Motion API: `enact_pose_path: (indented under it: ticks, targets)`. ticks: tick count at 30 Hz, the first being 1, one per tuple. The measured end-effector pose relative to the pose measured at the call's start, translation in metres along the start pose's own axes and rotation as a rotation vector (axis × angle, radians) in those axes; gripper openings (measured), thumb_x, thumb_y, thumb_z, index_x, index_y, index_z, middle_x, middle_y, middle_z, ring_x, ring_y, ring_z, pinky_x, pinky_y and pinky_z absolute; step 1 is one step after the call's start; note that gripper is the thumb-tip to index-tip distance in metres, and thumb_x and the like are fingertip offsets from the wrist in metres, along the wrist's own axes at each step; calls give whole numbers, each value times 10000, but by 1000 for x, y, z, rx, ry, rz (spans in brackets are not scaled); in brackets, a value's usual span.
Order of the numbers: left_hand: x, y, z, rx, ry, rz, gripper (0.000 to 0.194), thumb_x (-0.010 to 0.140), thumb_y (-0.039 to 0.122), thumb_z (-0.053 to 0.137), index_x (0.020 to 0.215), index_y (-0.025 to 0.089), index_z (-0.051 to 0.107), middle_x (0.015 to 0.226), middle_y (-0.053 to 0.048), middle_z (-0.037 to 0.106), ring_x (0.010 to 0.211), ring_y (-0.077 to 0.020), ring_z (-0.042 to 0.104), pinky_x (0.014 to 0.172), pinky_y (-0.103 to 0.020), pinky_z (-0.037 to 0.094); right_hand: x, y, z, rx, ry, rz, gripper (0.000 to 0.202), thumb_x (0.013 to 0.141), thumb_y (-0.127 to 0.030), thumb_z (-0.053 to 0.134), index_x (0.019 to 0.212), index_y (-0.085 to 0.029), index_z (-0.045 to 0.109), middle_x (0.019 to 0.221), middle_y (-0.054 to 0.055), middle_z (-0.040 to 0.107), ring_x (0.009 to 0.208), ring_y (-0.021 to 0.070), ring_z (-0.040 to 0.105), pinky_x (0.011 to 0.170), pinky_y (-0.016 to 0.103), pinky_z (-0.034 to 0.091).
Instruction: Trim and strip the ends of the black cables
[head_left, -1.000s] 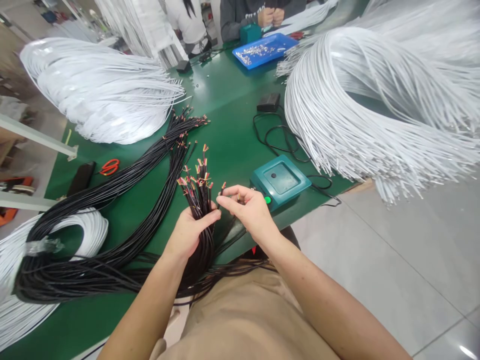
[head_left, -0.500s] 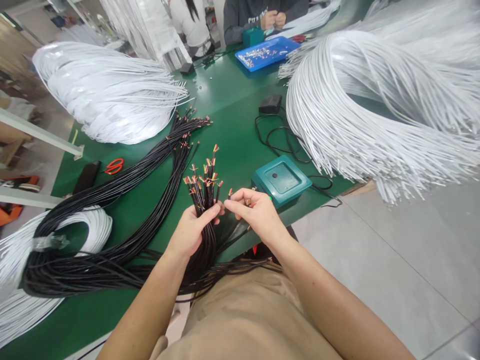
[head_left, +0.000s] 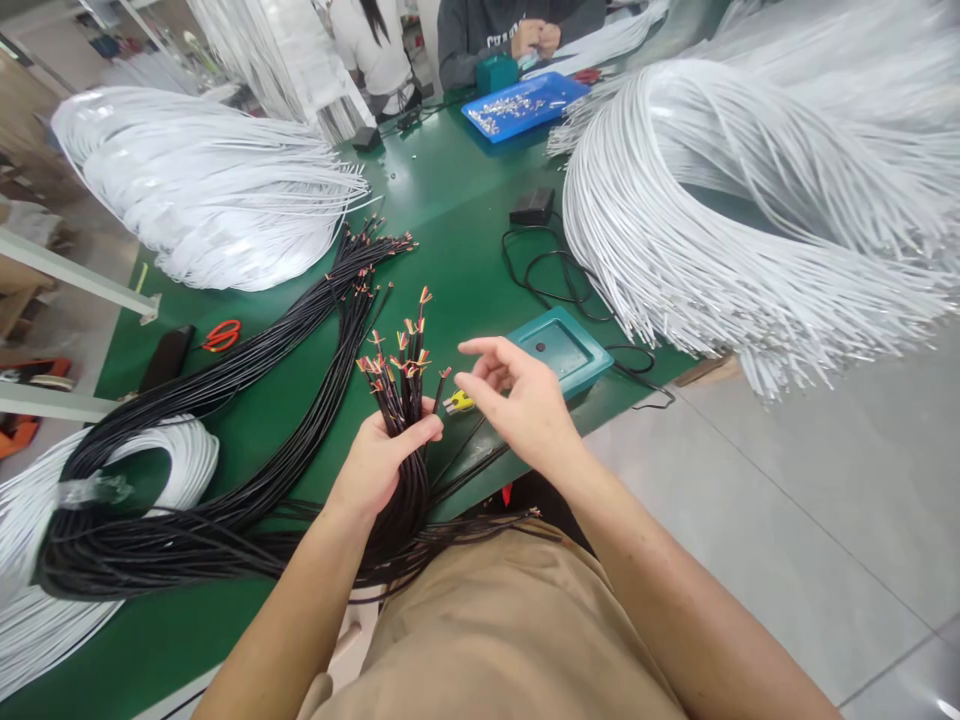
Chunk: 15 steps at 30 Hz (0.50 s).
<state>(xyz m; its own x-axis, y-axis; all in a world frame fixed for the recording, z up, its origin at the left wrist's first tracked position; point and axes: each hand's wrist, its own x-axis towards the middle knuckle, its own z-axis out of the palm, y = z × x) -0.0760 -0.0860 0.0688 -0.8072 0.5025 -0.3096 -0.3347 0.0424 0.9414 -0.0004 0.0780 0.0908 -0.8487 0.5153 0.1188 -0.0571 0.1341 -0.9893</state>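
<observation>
My left hand [head_left: 382,455] is closed around a bundle of black cables [head_left: 406,415], whose upright ends show stripped red, yellow and white wires. One cable end [head_left: 442,385] leans a little apart to the right of the bunch. To its right my right hand [head_left: 514,395] hovers with thumb and fingers apart, and I see nothing between them. Below its fingers a small yellow tool tip [head_left: 459,401] shows, partly hidden by the hand. Behind that hand sits a teal box [head_left: 562,350] with a recessed top. More black cables [head_left: 300,330] lie in a long loop on the left.
White cable bundles [head_left: 202,190] [head_left: 637,200] lie at far left and right of the green table [head_left: 442,230]. Orange-handled scissors [head_left: 222,335], a black pedal-like block [head_left: 532,206] with a cord and a blue tray [head_left: 525,105] of small parts lie on it. A co-worker's hands [head_left: 535,38] are beyond.
My right hand has let go of a black cable end, opened its fingers and moved slightly right. The yellow tool tip now shows. My left hand keeps its hold on the bundle.
</observation>
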Motion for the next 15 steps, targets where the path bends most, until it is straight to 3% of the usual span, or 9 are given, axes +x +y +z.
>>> enact_pose_path:
  ticks: [5,9,15]
  targets:
    - [0,5,2,21,-84,14,236,674,251,797,842,151,664,778,-20,704,718,-133,657,634,-229,475,3,7,15,108,-138,64,60,774,-213,602,814,-193,642,700,-13,654,634,114,596,654,261,481]
    - [6,10,3,-2,-141,58,210,689,224,781,798,153,616,759,1,670,712,-138,672,599,-217,478,2,10,16,195,-259,140,50,762,-211,604,803,-183,610,647,-25,637,596,120,617,632,265,495]
    - [10,7,0,-40,-132,36,271,659,196,800,791,148,569,795,-5,671,687,-132,677,573,-200,462,-5,11,17,-123,-25,-93,202,782,-129,563,942,-204,659,783,-10,621,687,104,569,673,246,469]
